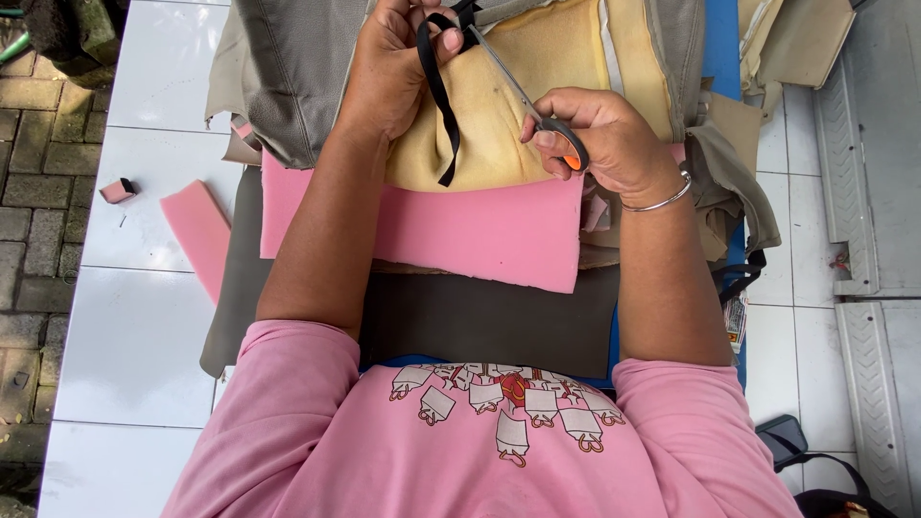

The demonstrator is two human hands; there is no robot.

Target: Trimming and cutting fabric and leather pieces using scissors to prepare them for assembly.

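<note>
The left hand (389,72) pinches a narrow black strap (439,105) between thumb and fingers, its loose end dangling over the yellow foam cushion (499,115). The right hand (604,139) is closed through the orange-handled scissors (523,96), blades reaching the strap near the far edge of the white tiled table (144,317). The strap looks light and limp, so it is best held taut close to the blades. Pink foam sheet (480,235) lies below.

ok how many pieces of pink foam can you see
3: a big sheet under the hands, a long strip on the white floor to its left, and a small block further left. More may be hidden under the fabric.
</note>
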